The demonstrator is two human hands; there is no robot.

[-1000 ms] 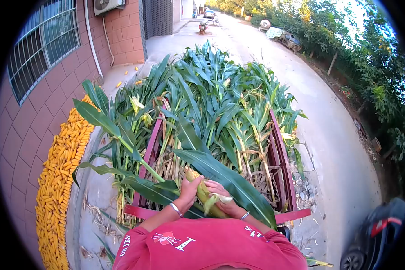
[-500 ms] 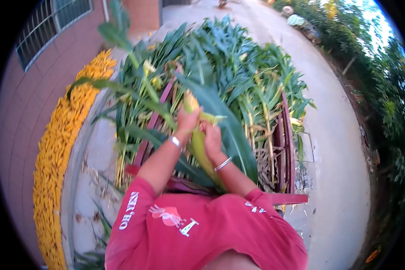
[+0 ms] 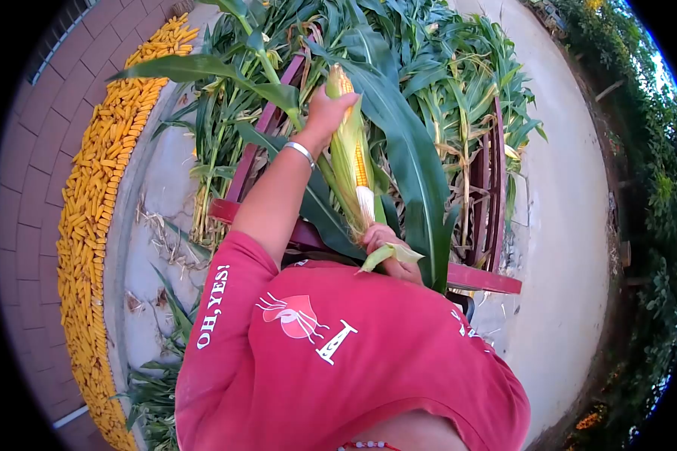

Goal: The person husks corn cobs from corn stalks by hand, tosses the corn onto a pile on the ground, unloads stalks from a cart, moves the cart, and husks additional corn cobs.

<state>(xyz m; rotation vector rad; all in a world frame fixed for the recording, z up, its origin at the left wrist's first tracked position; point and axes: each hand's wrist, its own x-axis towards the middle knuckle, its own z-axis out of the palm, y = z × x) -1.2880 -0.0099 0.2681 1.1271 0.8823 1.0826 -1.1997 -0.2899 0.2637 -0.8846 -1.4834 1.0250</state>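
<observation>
My left hand [image 3: 327, 113] is wrapped round the upper part of an ear of corn [image 3: 359, 161], near its tip. Yellow kernels show in a strip down the ear, with green husk on both sides. At the ear's base my right hand [image 3: 390, 252] is closed on a peeled-down strip of husk [image 3: 393, 257]. The ear is still joined to a green stalk [image 3: 267, 64] with long leaves, which lies across the cart's front.
A red metal cart [image 3: 483, 279] bears a heap of corn stalks [image 3: 459, 83]. Husked yellow cobs [image 3: 101, 195] are piled along the brick wall [image 3: 34, 173] at left. Pavement [image 3: 560, 225] and bushes [image 3: 654, 225] lie to the right.
My right hand has pulled husk down from the tip to the base, baring kernels. My left hand has stayed on the ear, now higher in view. The view has tilted down.
</observation>
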